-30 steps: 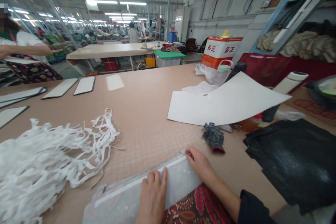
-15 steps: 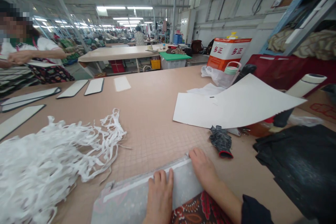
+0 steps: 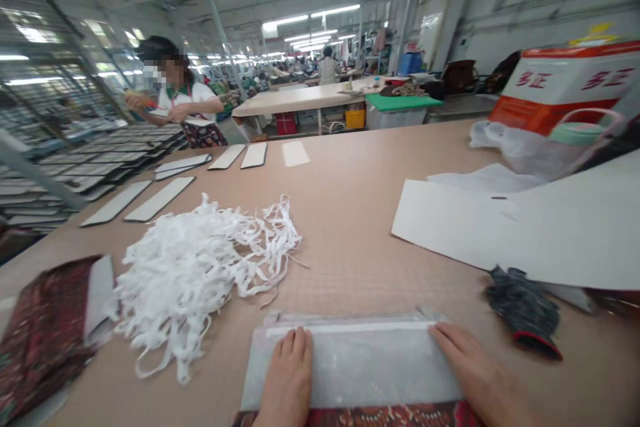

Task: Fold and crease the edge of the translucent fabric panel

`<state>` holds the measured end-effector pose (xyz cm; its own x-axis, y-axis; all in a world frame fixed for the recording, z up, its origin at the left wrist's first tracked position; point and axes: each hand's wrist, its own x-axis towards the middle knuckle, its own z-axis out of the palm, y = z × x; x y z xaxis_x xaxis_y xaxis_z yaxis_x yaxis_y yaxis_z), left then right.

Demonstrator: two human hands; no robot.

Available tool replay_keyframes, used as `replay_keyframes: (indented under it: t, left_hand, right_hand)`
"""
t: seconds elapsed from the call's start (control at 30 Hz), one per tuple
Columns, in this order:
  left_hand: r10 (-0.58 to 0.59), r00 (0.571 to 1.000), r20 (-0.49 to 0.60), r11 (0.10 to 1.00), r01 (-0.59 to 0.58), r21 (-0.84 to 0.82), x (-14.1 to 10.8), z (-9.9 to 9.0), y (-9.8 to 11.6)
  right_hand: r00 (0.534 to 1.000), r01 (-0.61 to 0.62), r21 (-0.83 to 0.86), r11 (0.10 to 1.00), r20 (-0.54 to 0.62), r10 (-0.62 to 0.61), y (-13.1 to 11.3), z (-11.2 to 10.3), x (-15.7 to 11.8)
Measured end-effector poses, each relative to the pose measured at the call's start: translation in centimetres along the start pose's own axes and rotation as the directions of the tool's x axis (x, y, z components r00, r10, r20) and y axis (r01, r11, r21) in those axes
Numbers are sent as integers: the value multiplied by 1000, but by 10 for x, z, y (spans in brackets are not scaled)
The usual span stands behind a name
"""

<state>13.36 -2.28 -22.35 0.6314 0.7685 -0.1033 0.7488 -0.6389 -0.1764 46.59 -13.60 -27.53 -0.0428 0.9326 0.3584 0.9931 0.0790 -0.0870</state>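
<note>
White and grey see-through sheet [image 3: 350,363] lies flat on the tan bench [image 3: 350,247], right in front of the person, with a thin white strip [image 3: 350,328] along its far edge. Both hands rest on it, well apart. The left hand [image 3: 287,373] is on the near part, and its fingers [image 3: 295,347] lie flat and close together, not gripping. The right hand [image 3: 475,370] presses near the right end, with its fingers [image 3: 450,340] flat too. Under the near edge is red patterned cloth [image 3: 360,415]. To the left is a big pile of white ribbons [image 3: 200,280], and past it a red cloth bundle [image 3: 45,333]. To the right lies a dark glove with a red cuff [image 3: 523,310], just beside a big white paper [image 3: 515,233]. Far off, another person [image 3: 193,100] stands near stacked panels [image 3: 100,153].
</note>
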Motion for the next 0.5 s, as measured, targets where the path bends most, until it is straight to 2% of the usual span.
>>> replay_keyframes:
  t: [0.07, 0.13, 0.27, 0.4, 0.5]
  left_hand:
    - [-43, 998, -35, 998, 45, 38, -16, 6, -20]
    - [-35, 996, -85, 997, 40, 59, -26, 10, -32]
    - [-18, 992, -124, 998, 25, 54, -29, 14, -38]
    - [-68, 997, -47, 997, 67, -25, -22, 5, -38]
    - [-95, 994, 61, 988, 102, -119, -16, -13, -45]
  right_hand:
    - [1000, 12, -9, 1000, 4, -12, 11, 3, -6]
    - [1000, 29, -8, 1000, 8, -29, 14, 2, -5]
    - [998, 70, 29, 997, -4, -70, 12, -3, 6]
    - [997, -4, 83, 997, 76, -2, 11, -4, 18]
    - [979, -154, 167, 974, 156, 128, 14, -10, 28]
